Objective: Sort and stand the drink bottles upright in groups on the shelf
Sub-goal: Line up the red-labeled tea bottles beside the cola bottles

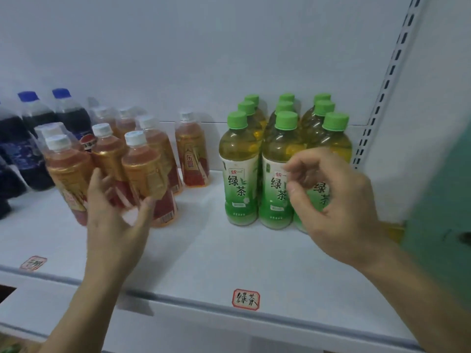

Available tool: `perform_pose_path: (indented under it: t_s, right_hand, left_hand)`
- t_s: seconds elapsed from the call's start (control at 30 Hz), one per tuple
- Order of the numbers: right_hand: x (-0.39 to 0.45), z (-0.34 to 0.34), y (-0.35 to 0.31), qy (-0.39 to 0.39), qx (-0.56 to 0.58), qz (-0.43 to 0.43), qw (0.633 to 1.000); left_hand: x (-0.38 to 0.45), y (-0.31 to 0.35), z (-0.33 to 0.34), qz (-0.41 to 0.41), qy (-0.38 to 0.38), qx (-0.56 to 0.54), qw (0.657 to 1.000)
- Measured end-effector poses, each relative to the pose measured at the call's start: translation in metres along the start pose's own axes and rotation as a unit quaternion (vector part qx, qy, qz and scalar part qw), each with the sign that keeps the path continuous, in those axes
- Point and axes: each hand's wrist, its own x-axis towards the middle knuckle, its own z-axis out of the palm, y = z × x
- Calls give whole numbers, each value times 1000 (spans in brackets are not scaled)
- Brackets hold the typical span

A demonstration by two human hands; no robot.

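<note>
On the white shelf (pixel 204 250) stand three groups of bottles. Several dark cola bottles (pixel 68 115) with blue caps are at the far left. Several amber tea bottles (pixel 145 169) with white caps and red labels stand left of centre, and one more amber bottle (pixel 192 154) stands apart behind them. Several green tea bottles (pixel 239 161) with green caps stand upright in rows at the right. My left hand (pixel 114 215) is spread against the bases of the front amber bottles. My right hand (pixel 334 200) hovers before the front right green bottle, fingers loosely curled, holding nothing.
A red-bordered label sticker (pixel 246 299) sits on the shelf's front edge below the green tea, and another sticker (pixel 33 263) at the left. A slotted metal upright (pixel 382 98) runs up the right side. A green panel (pixel 443 200) juts in at the right.
</note>
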Motion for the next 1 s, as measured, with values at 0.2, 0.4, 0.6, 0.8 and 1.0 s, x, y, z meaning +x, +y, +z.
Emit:
perform_pose_path:
  t_s: [0.2, 0.4, 0.6, 0.8, 1.0]
  right_hand:
    - [-22, -17, 4, 60, 20, 122, 991]
    - [-59, 23, -21, -20, 107, 261, 959]
    - [-64, 89, -44, -76, 168, 298, 937]
    - [-25, 168, -77, -69, 149, 268, 949]
    - [-6, 256, -113, -68, 135, 261, 954]
  left_hand:
    - [-15, 37, 15, 125, 21, -20, 992]
    - [-28, 35, 29, 166, -39, -22, 985]
    - [-14, 0, -20, 203, -113, 49, 971]
    - [30, -44, -78, 220, -90, 39, 970]
    - [85, -102, -114, 238, -124, 11, 963]
